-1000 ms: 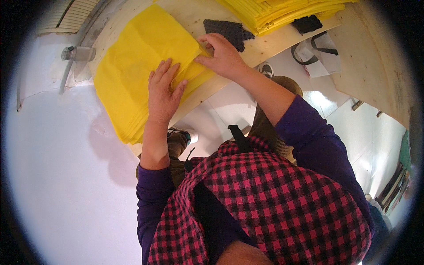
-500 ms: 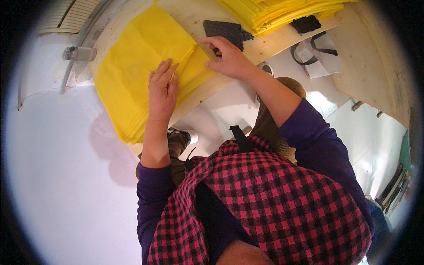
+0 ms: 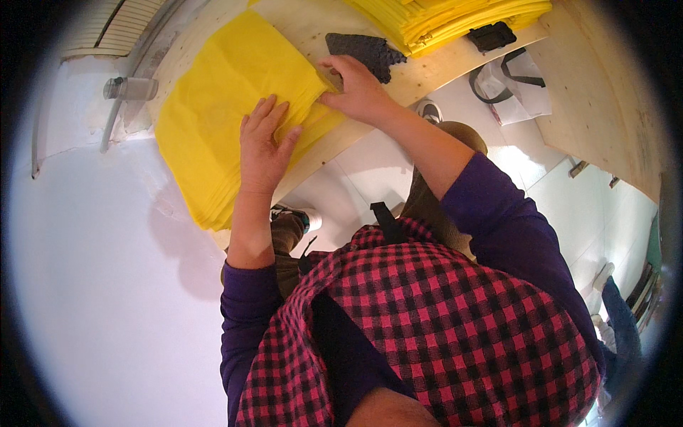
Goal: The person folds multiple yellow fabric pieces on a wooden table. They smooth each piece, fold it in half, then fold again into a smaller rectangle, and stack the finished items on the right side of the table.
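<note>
A stack of yellow cloth sheets (image 3: 213,114) lies on a wooden table (image 3: 427,75), hanging over its near edge. My left hand (image 3: 262,146) lies flat on the stack with its fingers spread. My right hand (image 3: 356,89) pinches the stack's right corner between thumb and fingers. A dark textured pad (image 3: 366,51) lies just beyond my right hand.
A second pile of yellow sheets (image 3: 455,18) sits at the table's far side, with a black clip-like object (image 3: 494,34) beside it. A white bag with black handles (image 3: 512,78) lies on the white floor. A metal pipe fitting (image 3: 128,89) is at the left.
My left hand has slid up and to the right along the yellow stack. My right hand has stayed at the stack's corner, its fingers closing tighter on it.
</note>
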A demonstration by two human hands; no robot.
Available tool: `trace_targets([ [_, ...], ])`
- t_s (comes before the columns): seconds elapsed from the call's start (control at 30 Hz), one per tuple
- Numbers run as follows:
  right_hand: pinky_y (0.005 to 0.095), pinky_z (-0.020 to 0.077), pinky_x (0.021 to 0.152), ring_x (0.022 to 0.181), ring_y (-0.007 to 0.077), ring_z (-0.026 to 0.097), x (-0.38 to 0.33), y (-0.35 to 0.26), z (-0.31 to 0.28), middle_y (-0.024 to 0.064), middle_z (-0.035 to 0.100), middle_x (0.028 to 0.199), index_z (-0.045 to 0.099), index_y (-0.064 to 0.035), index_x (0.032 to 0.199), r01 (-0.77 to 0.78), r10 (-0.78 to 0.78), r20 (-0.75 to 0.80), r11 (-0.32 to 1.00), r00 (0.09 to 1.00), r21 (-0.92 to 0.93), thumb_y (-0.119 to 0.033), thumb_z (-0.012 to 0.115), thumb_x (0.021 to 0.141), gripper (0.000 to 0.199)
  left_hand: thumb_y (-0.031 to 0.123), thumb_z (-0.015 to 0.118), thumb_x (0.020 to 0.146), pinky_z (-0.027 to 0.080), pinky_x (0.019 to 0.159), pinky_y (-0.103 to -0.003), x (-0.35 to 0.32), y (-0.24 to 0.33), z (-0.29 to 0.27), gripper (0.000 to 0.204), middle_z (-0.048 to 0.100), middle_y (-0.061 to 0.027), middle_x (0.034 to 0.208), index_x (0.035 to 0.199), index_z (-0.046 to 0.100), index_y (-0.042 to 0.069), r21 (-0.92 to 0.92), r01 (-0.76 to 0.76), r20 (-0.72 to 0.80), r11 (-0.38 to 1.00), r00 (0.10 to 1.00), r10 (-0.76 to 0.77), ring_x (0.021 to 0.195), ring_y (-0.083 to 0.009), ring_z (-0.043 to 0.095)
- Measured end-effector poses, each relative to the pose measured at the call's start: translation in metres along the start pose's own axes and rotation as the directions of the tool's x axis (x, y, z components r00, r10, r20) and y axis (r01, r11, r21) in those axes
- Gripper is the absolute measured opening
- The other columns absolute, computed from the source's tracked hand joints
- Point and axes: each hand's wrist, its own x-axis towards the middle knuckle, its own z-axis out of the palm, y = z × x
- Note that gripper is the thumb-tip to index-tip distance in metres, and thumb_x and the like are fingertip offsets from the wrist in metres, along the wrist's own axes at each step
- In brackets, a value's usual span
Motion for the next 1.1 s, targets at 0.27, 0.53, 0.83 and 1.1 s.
trace_targets([
  [0.27,0.0413,0.0419,0.094,0.106,0.0354,0.054,0.003,-0.002,0.004,0.0193,0.056,0.112,0.055,-0.0023,0.117,0.018,-0.017,-0.037,0.999,0.999,0.041,-0.032,0.076,0.069,0.06,0.022,0.066,0.082,0.026,0.107,-0.049,0.001,-0.001,0.0,0.036,0.053,-0.016,0.13,0.114,0.062,0.007,-0.007,0.001,-0.01,1.0,1.0,-0.001,0.125,-0.034,0.045],
  [0.53,0.0395,0.0441,0.092,0.105,0.0325,0.055,-0.001,-0.006,-0.011,0.0172,0.055,0.115,0.054,-0.0059,0.118,0.006,-0.007,0.011,0.996,1.0,0.088,-0.027,0.074,0.069,0.057,0.018,0.056,0.089,0.028,0.105,-0.048,0.0,-0.01,0.004,0.028,0.055,-0.0171,0.127,0.112,0.061,0.002,-0.103,-0.013,-0.069,0.995,0.998,0.006,0.123,-0.0356,0.047],
  [0.83,0.0399,0.0408,0.097,0.111,0.0328,0.051,-0.004,0.001,-0.016,0.0178,0.053,0.119,0.053,-0.006,0.119,0.07,-0.073,0.043,0.996,0.996,0.06,-0.022,0.073,0.068,0.057,0.016,0.053,0.091,0.027,0.106,-0.049,0.0,-0.01,0.006,0.026,0.054,-0.0173,0.128,0.111,0.06,0.0,-0.133,0.0,-0.082,0.991,0.997,-0.011,0.124,-0.0355,0.046],
  [1.1,0.042,0.039,0.097,0.111,0.0364,0.049,0.0,-0.004,-0.001,0.0188,0.054,0.115,0.053,-0.0041,0.117,0.142,-0.143,-0.034,0.99,0.989,-0.011,-0.031,0.076,0.07,0.059,0.022,0.064,0.083,0.027,0.106,-0.048,0.0,-0.001,0.001,0.036,0.053,-0.018,0.129,0.114,0.061,0.003,-0.013,-0.045,-0.029,0.999,0.999,0.044,0.124,-0.0349,0.046],
])
